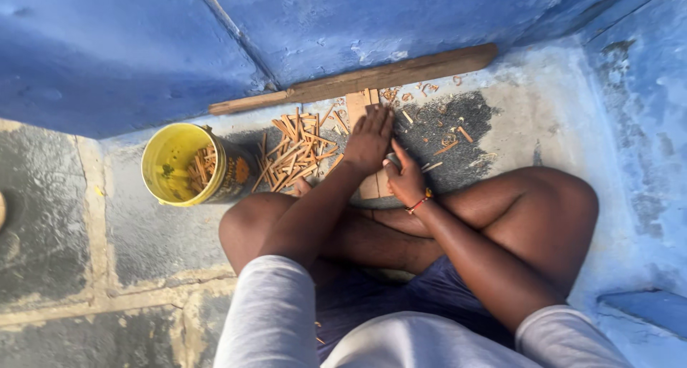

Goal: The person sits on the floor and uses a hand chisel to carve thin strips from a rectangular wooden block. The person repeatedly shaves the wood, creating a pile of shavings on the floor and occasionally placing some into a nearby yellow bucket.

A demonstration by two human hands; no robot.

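We look down at a round yellow plastic bucket (179, 164) lying tipped on its side on the grey concrete floor (143, 232), its dark printed label band around the outside too blurred to make out, with a few short wooden sticks inside its mouth. Just right of it lies a loose pile of short pale wooden sticks (293, 150), scattered against the blue painted wall (107, 46). A long brown wooden plank (358, 78) lies along the foot of that wall. Our left hand (370, 139) lies flat, fingers spread, pressing on a narrow pale wooden board (358, 107) that runs from the plank towards our crossed legs. Our right hand (406, 178), with a red thread bracelet (418, 203) at the wrist, is curled around something small we cannot make out, right beside the board. Wood shavings (444, 135) litter the dark patch beyond.
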